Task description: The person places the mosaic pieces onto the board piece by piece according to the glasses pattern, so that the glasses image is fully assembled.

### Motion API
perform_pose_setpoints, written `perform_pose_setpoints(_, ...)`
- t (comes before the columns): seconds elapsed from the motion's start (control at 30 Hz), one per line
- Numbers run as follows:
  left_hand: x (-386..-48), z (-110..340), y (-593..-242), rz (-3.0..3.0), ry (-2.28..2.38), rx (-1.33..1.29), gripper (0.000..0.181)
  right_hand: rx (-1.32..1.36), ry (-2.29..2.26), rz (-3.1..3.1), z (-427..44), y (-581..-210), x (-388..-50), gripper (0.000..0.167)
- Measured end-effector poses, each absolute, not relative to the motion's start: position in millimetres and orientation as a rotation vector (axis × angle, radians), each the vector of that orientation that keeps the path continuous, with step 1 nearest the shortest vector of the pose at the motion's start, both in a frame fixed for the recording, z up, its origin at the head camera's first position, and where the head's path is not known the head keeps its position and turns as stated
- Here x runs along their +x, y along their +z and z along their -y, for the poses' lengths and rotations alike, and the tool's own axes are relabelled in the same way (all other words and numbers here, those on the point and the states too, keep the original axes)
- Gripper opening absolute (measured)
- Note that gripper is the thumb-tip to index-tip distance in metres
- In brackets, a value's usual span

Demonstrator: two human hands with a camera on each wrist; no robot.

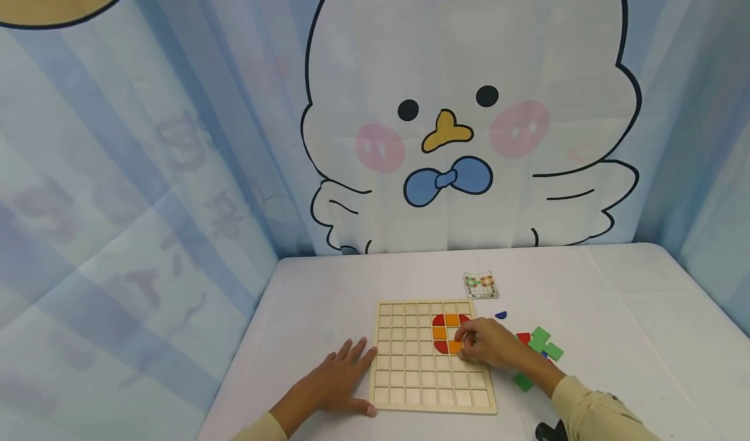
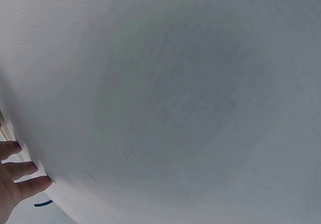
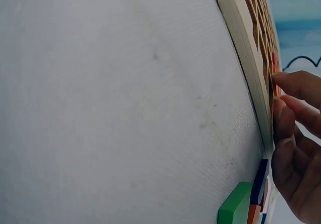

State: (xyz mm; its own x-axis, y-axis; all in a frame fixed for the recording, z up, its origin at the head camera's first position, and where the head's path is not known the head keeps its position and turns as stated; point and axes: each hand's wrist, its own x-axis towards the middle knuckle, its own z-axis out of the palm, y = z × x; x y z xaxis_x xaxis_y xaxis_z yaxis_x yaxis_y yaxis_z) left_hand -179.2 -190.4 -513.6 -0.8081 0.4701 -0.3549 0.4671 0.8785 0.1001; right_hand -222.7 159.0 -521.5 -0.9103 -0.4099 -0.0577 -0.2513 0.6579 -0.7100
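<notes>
A square wooden grid board (image 1: 404,363) lies on the table. Several red curved tiles (image 1: 439,320) and orange square tiles (image 1: 439,333) sit in its upper right cells. My right hand (image 1: 489,343) reaches over the board's right side with bent fingers. Its fingertips are at the lower orange tile (image 1: 454,347); whether they pinch a piece is hidden. In the right wrist view its fingers (image 3: 296,86) meet the board's edge (image 3: 243,48). My left hand (image 1: 342,379) lies on the table with fingers spread, fingertips touching the board's left edge. Those fingers (image 2: 22,170) also show in the left wrist view.
Green tiles (image 1: 539,340) and a red piece (image 1: 523,338) lie right of the board, partly behind the right forearm. A blue half-round piece (image 1: 500,314) and a small pattern card (image 1: 481,285) lie beyond. A black object (image 1: 551,432) is by the right sleeve.
</notes>
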Motion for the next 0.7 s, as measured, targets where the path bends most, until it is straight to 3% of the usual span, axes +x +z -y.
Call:
perform_pose_setpoints(0.4, -179.4, 188.9, -513.0, -2.674, 0.003, 0.688, 0.109, -0.609, -1.079, -2.662, -161.9, -521.5, -224.5, 0.018)
perform_pose_setpoints(0.57, -179.3, 190.8, -513.9, -2.683, -0.009, 0.710, 0.110, -0.769, -1.143, -2.598, -173.3, -519.5, -227.4, 0.023)
perform_pose_setpoints(0.7, -179.7, 192.1, -515.8, -2.689, -0.023, 0.728, 0.110, -0.734, -1.218, -2.487, -186.3, -515.0, -229.3, 0.030)
